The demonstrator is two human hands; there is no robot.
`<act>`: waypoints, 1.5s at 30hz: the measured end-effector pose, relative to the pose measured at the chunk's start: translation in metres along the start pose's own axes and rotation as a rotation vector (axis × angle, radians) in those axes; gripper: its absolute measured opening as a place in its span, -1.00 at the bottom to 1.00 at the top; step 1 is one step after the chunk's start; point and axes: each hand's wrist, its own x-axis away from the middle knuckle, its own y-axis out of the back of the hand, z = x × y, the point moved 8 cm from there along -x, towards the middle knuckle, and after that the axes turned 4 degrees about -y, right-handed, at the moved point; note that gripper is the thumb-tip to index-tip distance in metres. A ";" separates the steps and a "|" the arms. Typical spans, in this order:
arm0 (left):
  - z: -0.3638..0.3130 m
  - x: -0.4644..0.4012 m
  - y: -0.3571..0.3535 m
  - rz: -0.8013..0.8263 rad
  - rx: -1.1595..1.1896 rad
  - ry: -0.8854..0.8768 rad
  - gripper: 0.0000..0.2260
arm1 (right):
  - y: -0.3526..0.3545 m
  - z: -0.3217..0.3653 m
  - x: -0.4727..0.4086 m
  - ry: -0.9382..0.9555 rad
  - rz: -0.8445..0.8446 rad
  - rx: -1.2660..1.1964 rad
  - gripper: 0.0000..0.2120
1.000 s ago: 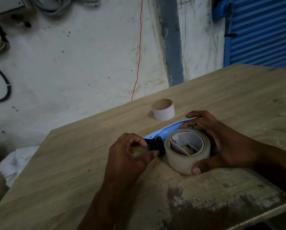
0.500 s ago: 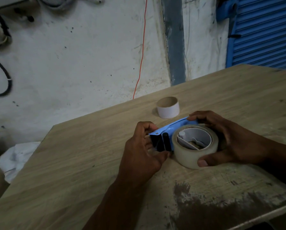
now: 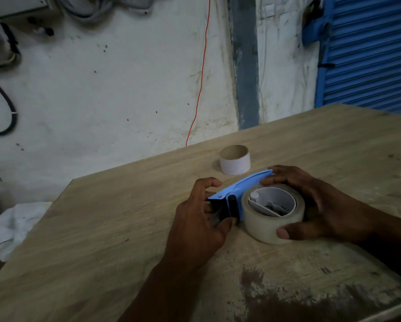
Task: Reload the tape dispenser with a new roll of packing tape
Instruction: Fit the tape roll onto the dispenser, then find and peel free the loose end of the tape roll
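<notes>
While both hands hold it, the dispenser (image 3: 239, 188) apparently lies lengthwise, nose left.

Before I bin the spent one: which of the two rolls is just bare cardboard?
The empty cardboard core standing alone behind the blue tape dispenser; the clear tape roll sits on it.

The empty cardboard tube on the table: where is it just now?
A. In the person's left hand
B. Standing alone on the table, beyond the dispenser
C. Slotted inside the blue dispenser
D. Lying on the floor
B: the empty cardboard tube stands by itself on the table, beyond the blue dispenser, and neither hand touches it.
</notes>
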 end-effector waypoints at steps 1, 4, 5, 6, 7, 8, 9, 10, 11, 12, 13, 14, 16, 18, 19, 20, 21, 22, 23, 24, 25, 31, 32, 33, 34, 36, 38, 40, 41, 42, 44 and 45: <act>0.002 0.001 0.000 0.002 0.020 0.008 -0.31 | 0.000 -0.001 0.001 -0.007 -0.015 0.011 -0.18; 0.004 0.002 -0.001 0.001 0.050 -0.009 -0.31 | 0.003 0.000 0.002 -0.022 -0.057 0.020 -0.11; 0.004 0.003 -0.001 0.006 0.058 -0.015 -0.31 | 0.002 0.001 0.002 -0.020 -0.057 0.021 -0.10; 0.005 0.004 -0.001 0.016 0.062 -0.019 -0.32 | 0.001 0.004 0.002 -0.008 -0.055 0.028 -0.09; 0.003 0.004 -0.001 0.031 0.061 -0.032 -0.33 | 0.000 0.006 0.002 0.002 -0.059 0.035 -0.10; 0.001 0.005 -0.002 0.039 0.052 -0.054 -0.34 | 0.000 0.007 0.002 0.004 -0.069 0.033 -0.11; 0.000 0.007 -0.002 0.035 0.035 -0.078 -0.36 | 0.001 0.008 0.003 -0.007 -0.081 0.025 -0.12; -0.001 0.009 0.000 0.021 0.024 -0.095 -0.37 | 0.001 0.009 0.003 -0.016 -0.090 0.025 -0.12; -0.002 0.010 0.002 0.008 0.023 -0.106 -0.37 | 0.001 0.009 0.003 -0.023 -0.098 0.034 -0.11; -0.004 0.011 0.002 0.002 0.022 -0.113 -0.37 | 0.001 0.009 0.004 -0.035 -0.107 0.047 -0.10; -0.004 0.012 0.002 0.001 0.017 -0.120 -0.36 | 0.001 0.008 0.005 -0.050 -0.113 0.055 -0.09; -0.004 0.012 0.001 0.001 0.009 -0.123 -0.35 | 0.001 0.008 0.004 -0.065 -0.118 0.059 -0.09; -0.003 0.012 0.000 0.003 0.021 -0.111 -0.36 | 0.001 0.008 0.003 -0.095 -0.117 0.078 -0.12; -0.002 0.011 0.000 0.007 0.019 -0.104 -0.36 | 0.002 0.007 0.004 -0.126 -0.126 0.081 -0.17; -0.002 0.011 0.000 0.005 0.014 -0.099 -0.37 | 0.003 0.006 0.004 -0.133 -0.145 0.079 -0.19; -0.001 0.011 0.001 -0.006 0.014 -0.092 -0.38 | 0.004 0.006 0.005 -0.144 -0.168 0.080 -0.20; 0.001 0.011 0.002 -0.022 0.020 -0.087 -0.38 | 0.005 0.006 0.005 -0.152 -0.188 0.084 -0.21; 0.000 0.011 0.002 -0.038 0.022 -0.082 -0.37 | 0.007 0.005 0.005 -0.161 -0.201 0.082 -0.21; 0.001 0.012 0.003 -0.046 0.024 -0.077 -0.35 | 0.006 0.003 0.006 -0.164 -0.210 0.065 -0.20; 0.000 0.010 0.001 -0.044 0.018 -0.078 -0.35 | 0.009 0.002 0.006 -0.164 -0.220 0.044 -0.20; -0.002 0.011 -0.001 -0.032 -0.002 -0.078 -0.35 | 0.009 0.001 0.007 -0.167 -0.226 0.024 -0.19; -0.030 0.009 -0.007 -0.023 -0.245 -0.156 -0.30 | 0.015 0.003 0.006 -0.120 -0.236 -0.087 -0.13; -0.033 0.007 -0.009 -0.020 -0.284 -0.160 -0.32 | 0.017 0.006 0.007 -0.099 -0.251 -0.083 -0.13; -0.035 0.006 -0.011 -0.019 -0.339 -0.166 -0.34 | 0.018 0.010 0.007 -0.072 -0.270 -0.073 -0.13; -0.038 0.005 -0.013 -0.024 -0.395 -0.178 -0.37 | 0.020 0.013 0.008 -0.039 -0.292 -0.057 -0.13; -0.043 0.006 -0.015 -0.037 -0.477 -0.211 -0.42 | 0.023 0.017 0.009 0.007 -0.328 -0.033 -0.11; -0.045 0.006 -0.017 -0.036 -0.514 -0.219 -0.43 | 0.025 0.017 0.010 0.014 -0.330 -0.053 -0.07; -0.042 0.007 -0.016 -0.036 -0.527 -0.198 -0.43 | 0.030 0.013 0.010 -0.021 -0.343 -0.190 -0.09; -0.040 0.007 -0.015 -0.040 -0.532 -0.187 -0.42 | 0.032 0.009 0.011 -0.046 -0.366 -0.296 -0.11; -0.040 0.006 -0.013 -0.053 -0.536 -0.181 -0.42 | 0.034 0.005 0.011 -0.067 -0.384 -0.392 -0.12; -0.040 0.007 -0.008 -0.070 -0.532 -0.173 -0.39 | 0.034 -0.002 0.009 -0.104 -0.388 -0.507 -0.13; -0.042 0.006 -0.005 -0.074 -0.533 -0.169 -0.35 | 0.033 -0.005 0.007 -0.121 -0.377 -0.539 -0.12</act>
